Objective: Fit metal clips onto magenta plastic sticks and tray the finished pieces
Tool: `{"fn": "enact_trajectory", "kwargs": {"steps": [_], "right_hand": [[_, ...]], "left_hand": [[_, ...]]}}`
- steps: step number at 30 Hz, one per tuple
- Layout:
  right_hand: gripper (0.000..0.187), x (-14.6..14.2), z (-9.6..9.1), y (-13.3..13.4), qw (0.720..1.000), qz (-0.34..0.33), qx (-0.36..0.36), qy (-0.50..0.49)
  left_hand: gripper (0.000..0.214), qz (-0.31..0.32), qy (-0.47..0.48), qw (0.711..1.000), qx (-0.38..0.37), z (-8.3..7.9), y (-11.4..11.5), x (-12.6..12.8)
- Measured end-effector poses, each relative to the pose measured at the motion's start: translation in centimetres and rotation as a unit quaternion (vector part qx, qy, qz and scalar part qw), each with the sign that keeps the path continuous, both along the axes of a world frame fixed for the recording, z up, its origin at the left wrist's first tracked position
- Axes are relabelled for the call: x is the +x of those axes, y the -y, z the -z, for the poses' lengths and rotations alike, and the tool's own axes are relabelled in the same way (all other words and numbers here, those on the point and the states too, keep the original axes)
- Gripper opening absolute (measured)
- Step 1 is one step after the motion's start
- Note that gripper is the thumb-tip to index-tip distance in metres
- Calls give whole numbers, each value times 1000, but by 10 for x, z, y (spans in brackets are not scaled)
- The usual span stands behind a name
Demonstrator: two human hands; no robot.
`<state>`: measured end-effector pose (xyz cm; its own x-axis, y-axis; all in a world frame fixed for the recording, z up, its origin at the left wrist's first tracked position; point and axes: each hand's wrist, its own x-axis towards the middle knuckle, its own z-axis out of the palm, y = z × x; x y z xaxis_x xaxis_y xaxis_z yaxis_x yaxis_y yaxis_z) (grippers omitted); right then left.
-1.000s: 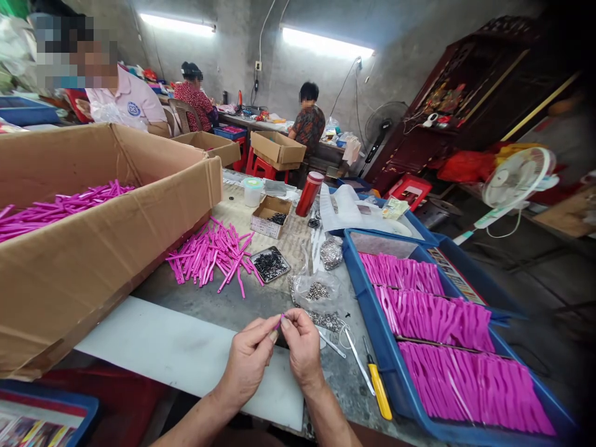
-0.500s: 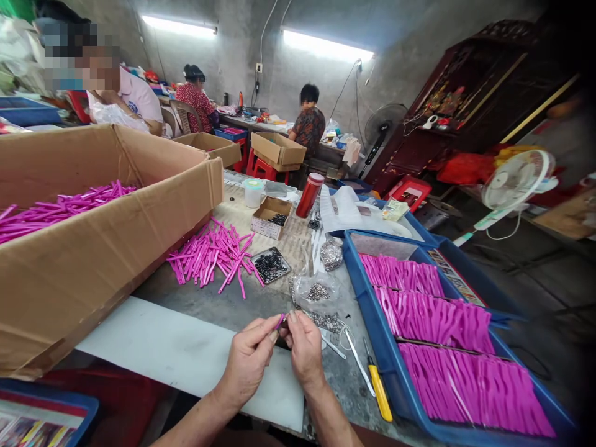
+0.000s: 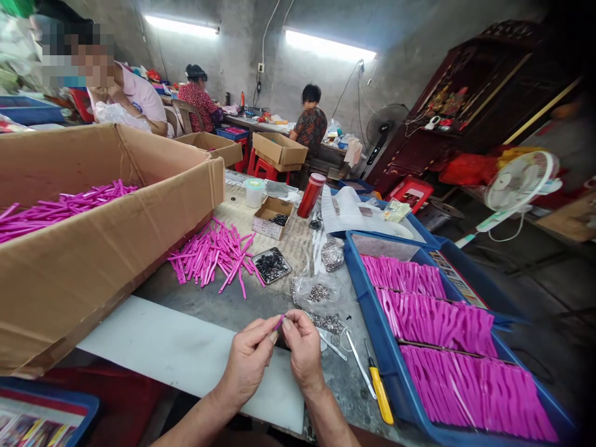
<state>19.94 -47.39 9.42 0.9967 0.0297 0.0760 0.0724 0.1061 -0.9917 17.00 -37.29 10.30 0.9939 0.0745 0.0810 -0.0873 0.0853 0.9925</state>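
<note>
My left hand (image 3: 248, 358) and my right hand (image 3: 303, 349) meet over the near edge of the grey table, fingertips pinched together on one small pink plastic piece (image 3: 279, 322). Most of that piece is hidden by the fingers. A loose heap of pink plastic sticks (image 3: 209, 254) lies ahead on the table, beside a small tray of dark metal parts (image 3: 271, 265). Bags of small silver metal parts (image 3: 318, 292) lie just beyond my right hand.
A big cardboard box (image 3: 107, 248) of pink sticks fills the left. A blue tray (image 3: 372, 335) with rows of pink pieces lies to the right, a yellow-handled screwdriver (image 3: 379, 391) beside it. A red cup (image 3: 310, 194), small box (image 3: 271, 217) and seated people are beyond.
Both hands stay pinched on the pink piece with only slight finger shifts. The person at far left has leaned a little.
</note>
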Motion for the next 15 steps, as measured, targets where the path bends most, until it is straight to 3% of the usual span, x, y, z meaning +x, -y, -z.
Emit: {"fn": "enact_trajectory", "kwargs": {"steps": [6, 11, 15], "right_hand": [[30, -1, -1, 0, 1000, -28, 7, -8], [20, -1, -1, 0, 1000, -1, -1, 5], [29, -1, 2, 0, 1000, -24, -2, -1]], "left_hand": [[26, 4, -2, 1000, -16, -2, 0, 1], [25, 1, 1, 1000, -7, -4, 0, 0], [26, -3, -1, 1000, -15, -3, 0, 0]]}}
